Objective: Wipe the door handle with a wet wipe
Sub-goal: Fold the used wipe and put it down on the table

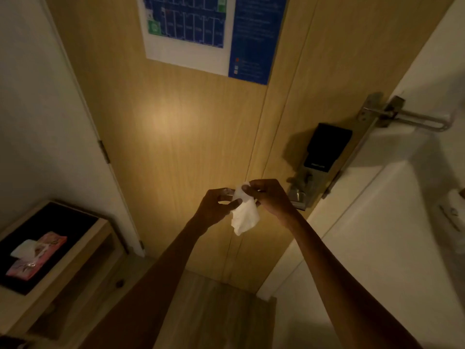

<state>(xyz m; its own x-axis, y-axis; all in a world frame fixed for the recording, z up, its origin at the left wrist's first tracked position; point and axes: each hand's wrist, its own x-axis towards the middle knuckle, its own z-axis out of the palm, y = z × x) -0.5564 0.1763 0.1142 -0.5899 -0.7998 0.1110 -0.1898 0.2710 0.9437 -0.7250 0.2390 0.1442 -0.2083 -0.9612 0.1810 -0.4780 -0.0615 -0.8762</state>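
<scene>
Fingers of both hands pinch one crumpled white wet wipe [244, 214] in mid-air in front of the pale wood-grain door [181, 137]. Left hand [216, 207] has thumb and forefinger closed on the wipe's left upper edge, other fingers loosely curled. Right hand [269, 196] nips the top corner between thumb and fingertips; the rest of the sheet hangs limp below both pinches.

Step in hand looks like unfolding or bunching the wipe before wiping. To do it well: pull the two pinches apart to open the sheet, then fold into a flat pad that covers the right palm, so damp cloth, not skin, meets metal.

Far left of the fingers and lower, a pink soft-pack tissue or wipe packet [35, 258] lies on a dark-topped light wood shelf unit [83, 248], a white sheet poking from its slot. Above the fingers, a blue and white floor-plan poster [201, 34] is flat on the door.

Just right of the right fingers, partly hidden by that hand, sits the brushed silver metal door handle [297, 196] on its lock plate; smooth, hard, rounded, not yet touched by the wipe. Above it a black glossy rectangular card-reader box [324, 147]. Further up-right, a silver metal swing-bar door guard [407, 117] bridges to the white frame.
</scene>
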